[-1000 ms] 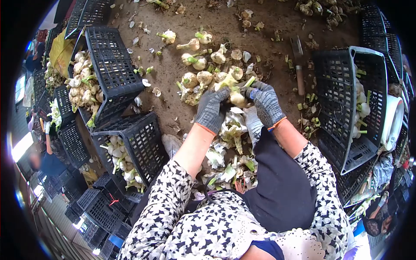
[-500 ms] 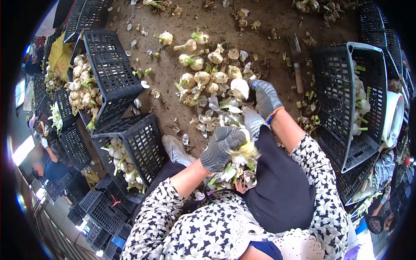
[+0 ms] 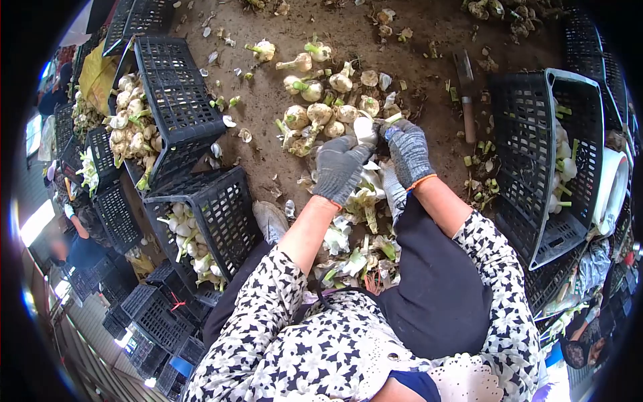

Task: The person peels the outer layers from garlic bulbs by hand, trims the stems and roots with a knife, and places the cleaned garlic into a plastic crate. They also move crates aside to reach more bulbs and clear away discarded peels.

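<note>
A white garlic bulb [image 3: 365, 130] is held between my two gloved hands, its cut stem pointing right. My left hand [image 3: 340, 166] is closed, its fingertips against the bulb's lower left side. My right hand [image 3: 408, 153] is closed around the stem end; its glove partly hides that end. Just beyond the hands lie several unpeeled garlic bulbs [image 3: 320, 114] with soil-stained skins on the brown ground. Below the hands, between my legs, is a heap of loose garlic skins and leaves [image 3: 355, 248].
A knife with a wooden handle [image 3: 467, 110] lies to the right. Beside it stands a tipped black crate [image 3: 519, 141] holding trimmed garlic. At left are a crate of garlic [image 3: 228, 214] and another tipped crate [image 3: 175, 94] spilling bulbs. Other people are at the far left and lower right.
My left hand has let go of the torn garlic skins and moved up to the white bulb. My right hand has raised the bulb slightly, and its stem now points right.
</note>
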`<control>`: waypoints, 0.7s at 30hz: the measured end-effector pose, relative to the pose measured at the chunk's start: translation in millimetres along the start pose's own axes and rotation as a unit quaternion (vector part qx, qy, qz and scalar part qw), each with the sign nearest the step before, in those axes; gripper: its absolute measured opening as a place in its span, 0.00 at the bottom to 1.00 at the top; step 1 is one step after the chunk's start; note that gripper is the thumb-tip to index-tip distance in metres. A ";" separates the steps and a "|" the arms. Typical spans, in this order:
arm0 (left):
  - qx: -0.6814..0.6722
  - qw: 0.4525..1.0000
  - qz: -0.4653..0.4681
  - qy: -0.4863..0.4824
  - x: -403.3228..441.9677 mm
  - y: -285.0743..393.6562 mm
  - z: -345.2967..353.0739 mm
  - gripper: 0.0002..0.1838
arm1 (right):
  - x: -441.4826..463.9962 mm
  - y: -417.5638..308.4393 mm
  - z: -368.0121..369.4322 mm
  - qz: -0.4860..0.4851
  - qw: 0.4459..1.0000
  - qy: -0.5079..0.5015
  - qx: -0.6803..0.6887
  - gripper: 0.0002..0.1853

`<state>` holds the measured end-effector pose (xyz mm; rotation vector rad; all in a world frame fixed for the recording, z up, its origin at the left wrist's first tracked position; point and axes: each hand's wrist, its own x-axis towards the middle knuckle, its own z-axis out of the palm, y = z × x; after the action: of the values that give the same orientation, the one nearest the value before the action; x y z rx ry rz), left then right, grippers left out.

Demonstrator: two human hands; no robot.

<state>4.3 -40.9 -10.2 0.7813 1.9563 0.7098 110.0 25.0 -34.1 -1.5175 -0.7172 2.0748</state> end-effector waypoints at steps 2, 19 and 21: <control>-0.299 0.949 -0.097 -0.028 -4.0 4.0 -4.5 0.06 | -1.3 -1.9 1.7 0.022 0.999 -0.035 0.023 0.07; -0.166 0.986 -0.003 -0.009 -16.1 12.5 -35.2 0.11 | 20.7 29.4 -23.1 0.070 0.955 -0.282 -0.056 0.11; -0.210 0.975 -0.077 -0.014 -12.6 14.1 -28.2 0.08 | 17.5 21.2 -19.3 -0.253 0.840 -0.328 -0.351 0.11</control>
<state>-11.9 -46.2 19.2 0.3757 1.7344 0.9680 122.3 22.9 -65.3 -0.6843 -2.0629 1.9556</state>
